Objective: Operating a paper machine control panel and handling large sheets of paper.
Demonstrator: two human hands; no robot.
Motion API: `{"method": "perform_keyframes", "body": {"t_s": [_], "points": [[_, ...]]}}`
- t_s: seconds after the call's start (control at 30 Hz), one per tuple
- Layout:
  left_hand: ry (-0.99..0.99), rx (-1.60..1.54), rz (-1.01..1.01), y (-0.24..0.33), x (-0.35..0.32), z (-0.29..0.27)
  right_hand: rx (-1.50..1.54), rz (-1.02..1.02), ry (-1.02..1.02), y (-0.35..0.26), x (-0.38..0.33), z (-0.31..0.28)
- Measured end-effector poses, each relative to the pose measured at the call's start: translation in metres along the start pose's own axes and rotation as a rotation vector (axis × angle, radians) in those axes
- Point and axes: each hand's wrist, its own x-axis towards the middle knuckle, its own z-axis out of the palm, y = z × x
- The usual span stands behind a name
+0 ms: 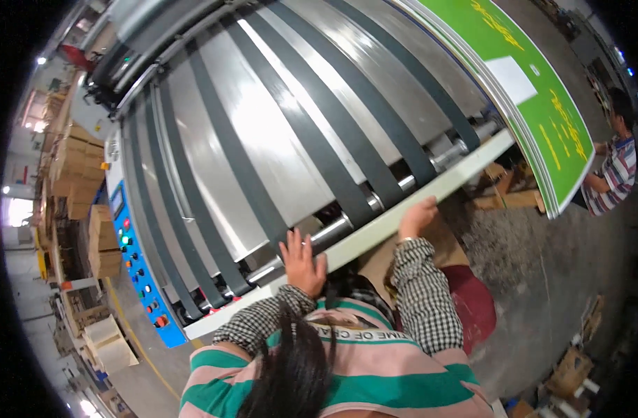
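Observation:
My left hand (305, 266) lies over the front of a large conveyor machine, its fingers spread. The fingertips reach onto a dark green belt (260, 202) beside a shiny metal roller (331, 233). Further right, my right hand (416, 219) has its fingers curled at the cream front rail (451, 182) and seems to grip its edge; part of the grip is hidden. Several parallel belts run back across a bare metal bed (291, 118). Checked sleeve covers are on both forearms.
A blue control panel (141, 279) with buttons and lights runs along the machine's left side. Green printed sheets (541, 104) lie stacked to the right, with another person (615, 157) beyond. Cardboard boxes (79, 164) are stacked at left. A dark red round stool (475, 306) stands by my right arm.

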Motion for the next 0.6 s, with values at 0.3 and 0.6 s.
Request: {"method": "perform_keyframes", "body": {"t_s": [0.3, 0.6], "points": [[-0.039, 0.010, -0.042, 0.000, -0.003, -0.003, -0.114, 0.029, -0.046, -0.013, -0.011, -0.007], [-0.033, -0.012, -0.030, -0.003, -0.001, -0.002, -0.099, 0.002, -0.059, -0.009, -0.008, -0.002]]}}
